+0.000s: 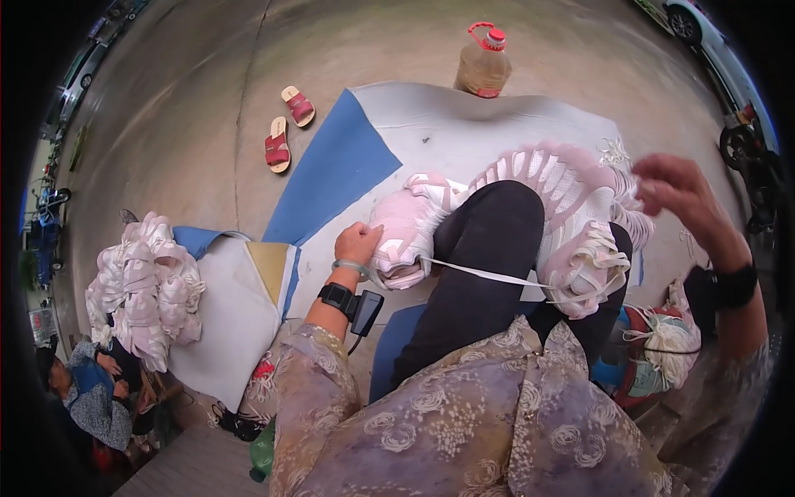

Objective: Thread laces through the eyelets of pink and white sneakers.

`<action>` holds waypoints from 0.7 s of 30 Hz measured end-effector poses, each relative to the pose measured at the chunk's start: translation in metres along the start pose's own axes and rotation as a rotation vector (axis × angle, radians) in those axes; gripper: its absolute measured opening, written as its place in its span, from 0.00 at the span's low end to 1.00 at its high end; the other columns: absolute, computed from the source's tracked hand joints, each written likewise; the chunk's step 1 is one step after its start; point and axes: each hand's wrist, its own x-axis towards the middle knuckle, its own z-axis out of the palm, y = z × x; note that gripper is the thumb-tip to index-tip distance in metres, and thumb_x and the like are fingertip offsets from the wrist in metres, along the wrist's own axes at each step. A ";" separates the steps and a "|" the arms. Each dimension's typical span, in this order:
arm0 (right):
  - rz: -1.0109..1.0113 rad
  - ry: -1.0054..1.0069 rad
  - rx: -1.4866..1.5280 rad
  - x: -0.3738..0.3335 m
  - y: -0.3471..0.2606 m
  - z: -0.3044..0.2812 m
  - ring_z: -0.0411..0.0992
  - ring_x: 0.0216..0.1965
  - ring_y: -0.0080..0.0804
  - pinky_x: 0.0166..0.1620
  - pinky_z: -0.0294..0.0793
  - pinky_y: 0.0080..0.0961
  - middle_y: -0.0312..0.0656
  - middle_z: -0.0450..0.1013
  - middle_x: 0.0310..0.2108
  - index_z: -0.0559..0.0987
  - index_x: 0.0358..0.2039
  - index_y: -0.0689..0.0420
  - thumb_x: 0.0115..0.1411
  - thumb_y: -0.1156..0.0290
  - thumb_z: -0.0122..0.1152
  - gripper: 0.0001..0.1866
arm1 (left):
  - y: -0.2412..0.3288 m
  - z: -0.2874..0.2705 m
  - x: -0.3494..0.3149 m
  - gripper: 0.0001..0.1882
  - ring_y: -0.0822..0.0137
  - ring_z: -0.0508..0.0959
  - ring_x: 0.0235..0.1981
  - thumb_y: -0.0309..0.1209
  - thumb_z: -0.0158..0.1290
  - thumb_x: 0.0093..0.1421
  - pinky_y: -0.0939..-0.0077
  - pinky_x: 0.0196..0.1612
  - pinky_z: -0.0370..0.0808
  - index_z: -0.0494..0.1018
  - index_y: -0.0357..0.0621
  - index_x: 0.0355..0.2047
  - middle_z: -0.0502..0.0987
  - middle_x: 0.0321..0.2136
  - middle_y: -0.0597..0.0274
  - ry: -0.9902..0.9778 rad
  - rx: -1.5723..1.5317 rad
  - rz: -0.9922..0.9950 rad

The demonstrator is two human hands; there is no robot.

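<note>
A pink-and-white shoe upper (pixel 401 234) lies beside my left knee, its edge gripped by my left hand (pixel 358 243), whose fingertips are partly hidden. From this upper a white shoelace (pixel 489 275) runs across my dark trousers to another laced upper (pixel 586 269) on my right knee. My right hand (pixel 675 184) is raised off to the right, fingers stretched out and slightly blurred, with nothing visible in them. Near it, a long overlapping row of pink-and-white uppers (pixel 538 166) curves around beyond my knees.
A white sheet (pixel 439 116) with a blue folded part (pixel 331 170) covers the ground. Left stands a pile of uppers (pixel 147 290), near a seated person (pixel 95 389). White laces (pixel 671 344) bundle at right. Beyond are red sandals (pixel 280 149) and a capped plastic jug (pixel 484 66).
</note>
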 end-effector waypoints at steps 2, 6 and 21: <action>-0.054 -0.018 -0.022 0.023 -0.016 0.005 0.67 0.26 0.16 0.29 0.68 0.13 0.34 0.69 0.25 0.73 0.35 0.61 0.55 0.62 0.54 0.15 | 0.005 0.000 -0.003 0.23 0.59 0.74 0.27 0.52 0.55 0.45 0.69 0.32 0.69 0.72 0.43 0.25 0.76 0.24 0.55 -0.119 -0.012 -0.102; -0.126 -0.034 0.060 0.085 -0.041 0.040 0.68 0.24 0.18 0.28 0.68 0.14 0.35 0.70 0.24 0.73 0.34 0.59 0.56 0.61 0.53 0.14 | 0.003 0.008 -0.008 0.42 0.53 0.73 0.40 0.60 0.55 0.40 0.68 0.42 0.69 0.67 0.33 0.43 0.71 0.41 0.42 -0.127 -0.019 -0.196; 0.198 -0.465 -0.072 0.243 0.027 0.202 0.71 0.21 0.27 0.21 0.72 0.25 0.40 0.71 0.20 0.74 0.27 0.59 0.50 0.62 0.60 0.13 | -0.020 0.023 -0.050 0.41 0.54 0.73 0.41 0.51 0.55 0.49 0.51 0.32 0.75 0.49 0.47 0.55 0.66 0.45 0.52 -0.440 -0.855 -0.509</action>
